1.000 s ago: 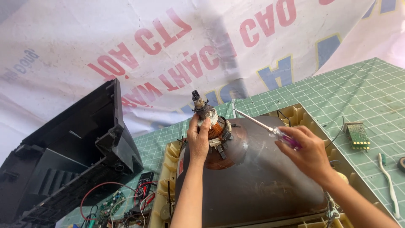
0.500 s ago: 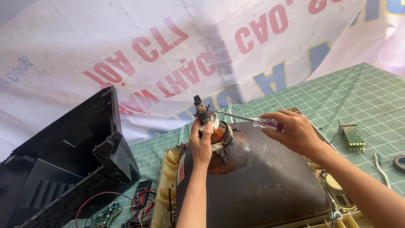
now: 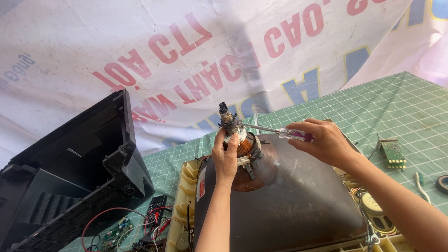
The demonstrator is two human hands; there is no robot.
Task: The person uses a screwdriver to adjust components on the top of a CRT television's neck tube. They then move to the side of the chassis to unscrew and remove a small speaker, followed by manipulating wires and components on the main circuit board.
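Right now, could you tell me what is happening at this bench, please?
A person is working on an old picture tube lying face down in its cream front frame. The left hand grips the copper coil assembly on the tube's neck, and the right hand holds a screwdriver level against it. The black back cover sits on the green mat.

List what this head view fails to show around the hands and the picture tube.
- Screwdriver tip: too small to tell where it meets the tube neck.
- Left hand: covers part of the copper yoke.
- Picture tube face: turned down, cut by the bottom edge.
- Right hand: hides most of the handle.
- Circuit board: parts too small.
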